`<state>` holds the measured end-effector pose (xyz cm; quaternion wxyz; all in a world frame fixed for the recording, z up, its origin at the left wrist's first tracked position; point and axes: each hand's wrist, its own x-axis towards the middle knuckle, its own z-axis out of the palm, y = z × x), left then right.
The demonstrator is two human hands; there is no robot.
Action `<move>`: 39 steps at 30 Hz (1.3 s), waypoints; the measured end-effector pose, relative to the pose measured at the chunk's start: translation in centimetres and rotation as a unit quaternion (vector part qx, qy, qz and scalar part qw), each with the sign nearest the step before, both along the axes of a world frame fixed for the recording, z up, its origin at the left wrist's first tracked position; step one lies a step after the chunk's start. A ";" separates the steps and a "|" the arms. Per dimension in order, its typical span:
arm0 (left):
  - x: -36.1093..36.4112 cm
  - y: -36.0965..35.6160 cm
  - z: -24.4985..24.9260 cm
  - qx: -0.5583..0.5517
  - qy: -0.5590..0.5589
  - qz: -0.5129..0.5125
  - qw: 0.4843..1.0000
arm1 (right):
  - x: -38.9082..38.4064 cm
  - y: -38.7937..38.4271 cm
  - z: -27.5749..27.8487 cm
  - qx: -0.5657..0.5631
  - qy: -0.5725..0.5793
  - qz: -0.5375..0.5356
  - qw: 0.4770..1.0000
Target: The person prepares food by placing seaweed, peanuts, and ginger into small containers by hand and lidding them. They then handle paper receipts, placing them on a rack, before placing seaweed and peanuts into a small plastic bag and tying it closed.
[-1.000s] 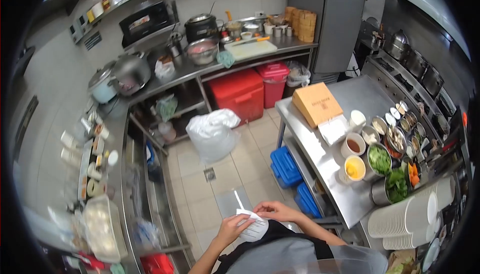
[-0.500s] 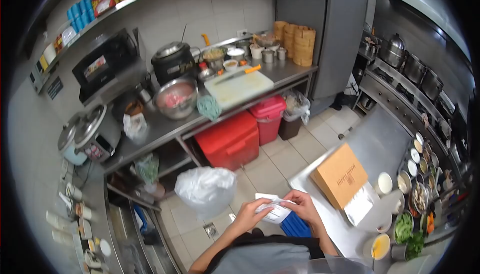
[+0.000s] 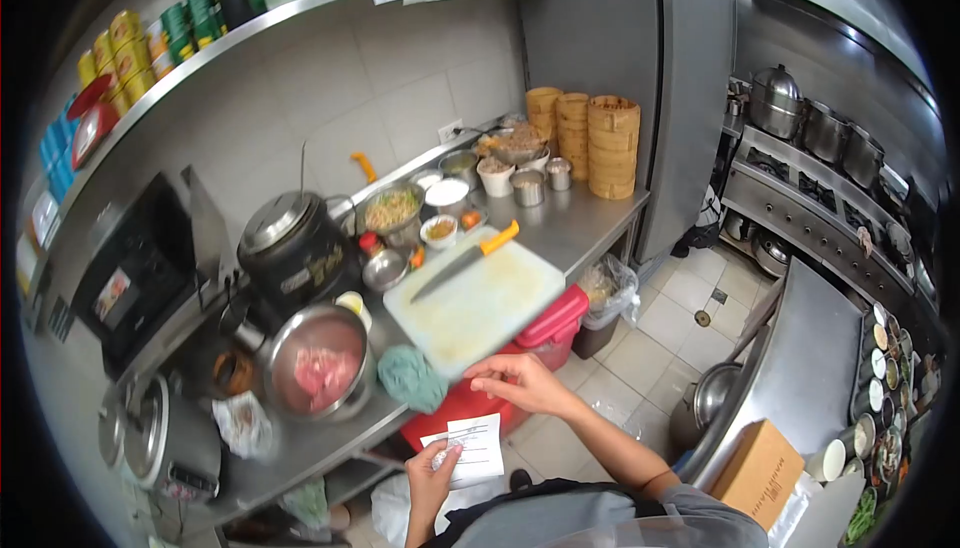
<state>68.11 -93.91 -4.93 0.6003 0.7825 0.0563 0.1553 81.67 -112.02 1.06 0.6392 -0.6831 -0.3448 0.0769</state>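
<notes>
Letting go of the slip, the right hand (image 3: 520, 380) is now hovering empty with its fingers loosely spread, at the near edge of the white rectangular plastic cutting board (image 3: 485, 313). Beside its fingertips, a crumpled green cloth (image 3: 410, 376) is lying. Below it, the left hand (image 3: 432, 470) alone is pinching the white printed paper slip (image 3: 476, 448). The slip's print is showing too small to read.
</notes>
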 end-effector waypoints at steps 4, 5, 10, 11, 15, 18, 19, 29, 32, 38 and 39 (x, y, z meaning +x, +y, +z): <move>9.9 0.3 1.4 0.040 0.005 -0.073 0.997 | 11.2 -0.8 4.6 0.058 0.015 0.049 0.997; 12.0 0.1 2.1 0.070 -0.018 -0.095 0.993 | 14.1 -0.9 6.5 0.084 0.005 0.052 0.995; 19.7 -1.5 3.7 0.135 -0.071 -0.111 0.982 | 30.2 -1.2 15.7 0.134 -0.016 0.050 0.990; 21.0 -1.9 3.9 0.157 -0.096 -0.091 0.979 | 34.0 -0.8 17.5 0.166 0.017 0.054 0.985; 25.9 -3.7 4.0 0.171 -0.106 0.043 0.979 | 50.1 1.2 24.9 0.266 0.055 0.076 0.960; 29.7 -4.4 1.1 0.096 -0.089 0.101 0.986 | 62.3 3.4 30.4 0.349 0.091 0.031 0.932; 30.4 -3.8 0.6 0.070 -0.037 0.085 0.993 | 65.6 4.1 31.8 0.364 0.118 0.011 0.924; 38.8 -10.8 -0.5 0.072 0.030 0.208 0.975 | 75.9 5.8 38.1 0.574 0.141 0.032 0.806; 39.8 -11.0 0.2 0.121 0.025 0.181 0.976 | 75.1 3.7 36.6 0.584 0.123 -0.047 0.801; 40.5 -10.6 -0.9 0.100 -0.006 0.213 0.972 | 78.7 0.4 38.1 0.587 0.071 -0.077 0.803; 40.3 -10.6 -0.6 0.093 0.031 0.215 0.972 | 79.3 0.2 38.6 0.581 0.059 -0.079 0.808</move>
